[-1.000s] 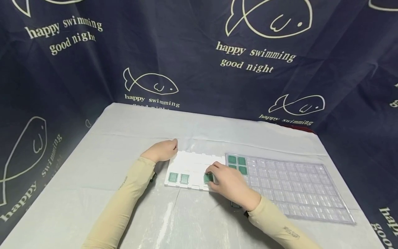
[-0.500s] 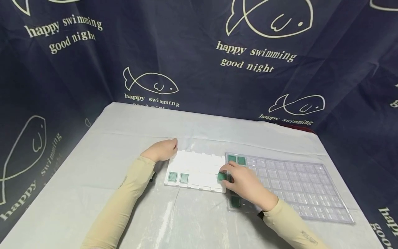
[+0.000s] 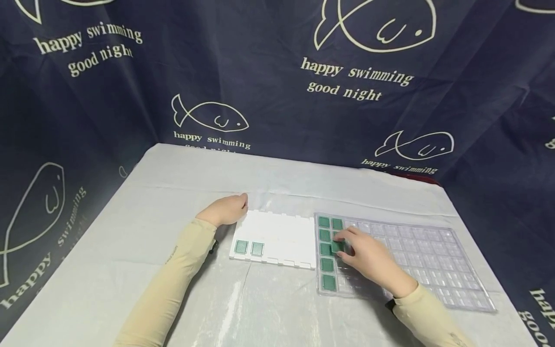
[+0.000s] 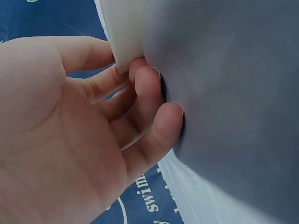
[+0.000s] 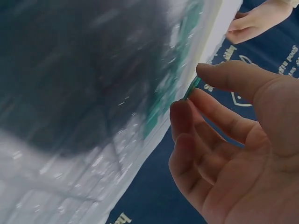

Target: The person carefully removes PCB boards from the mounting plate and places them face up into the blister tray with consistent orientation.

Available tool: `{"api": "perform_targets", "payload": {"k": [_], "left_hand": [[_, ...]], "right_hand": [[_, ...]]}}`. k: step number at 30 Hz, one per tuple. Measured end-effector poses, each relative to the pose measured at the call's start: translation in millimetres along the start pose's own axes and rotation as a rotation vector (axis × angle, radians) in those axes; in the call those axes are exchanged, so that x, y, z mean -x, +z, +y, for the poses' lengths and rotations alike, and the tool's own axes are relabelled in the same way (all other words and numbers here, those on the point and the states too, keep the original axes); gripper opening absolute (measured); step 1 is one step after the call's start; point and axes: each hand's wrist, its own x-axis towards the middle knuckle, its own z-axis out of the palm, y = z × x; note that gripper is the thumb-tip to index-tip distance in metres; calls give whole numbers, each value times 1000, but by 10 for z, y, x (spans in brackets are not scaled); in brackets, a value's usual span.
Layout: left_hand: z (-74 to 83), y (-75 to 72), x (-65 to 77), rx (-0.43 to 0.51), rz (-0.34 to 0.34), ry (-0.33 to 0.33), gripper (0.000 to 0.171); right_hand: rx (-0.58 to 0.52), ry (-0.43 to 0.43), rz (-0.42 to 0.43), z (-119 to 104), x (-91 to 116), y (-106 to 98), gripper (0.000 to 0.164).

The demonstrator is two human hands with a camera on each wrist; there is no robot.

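In the right wrist view, a small green circuit board (image 5: 192,87) is seen edge-on, pinched between thumb and fingertips of my right hand (image 3: 370,255). That hand is over the second column of a clear plastic tray (image 3: 416,260). Several green circuit boards (image 3: 328,282) fill the tray's left column, and another (image 3: 337,223) sits at the top of the second. My left hand (image 3: 225,210) grips the far left corner of a white panel (image 3: 277,231); the left wrist view shows that panel's corner (image 4: 126,37) between thumb and fingers. Two green boards (image 3: 249,247) lie along the panel's near edge.
The panel lies just left of the tray on a table with a pale cloth (image 3: 195,299). Many clear compartments extend to the tray's right end. A dark blue curtain (image 3: 277,58) printed with fish hangs behind and at the sides.
My right hand has lifted a green board off the right part of the white panel and carried it right, over the tray. My left hand stays at the panel's corner.
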Motion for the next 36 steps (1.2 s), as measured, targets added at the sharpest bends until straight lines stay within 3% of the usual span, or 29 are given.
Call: {"api": "perform_targets", "payload": {"k": [13,36], "left_hand": [[10,4,2,-11,6,8,29],[-4,18,-5,-10,10,8,29]], "right_hand": [[12,34,-17,110,77,46,31],[18,40,-25,115,84,78,29]]}}
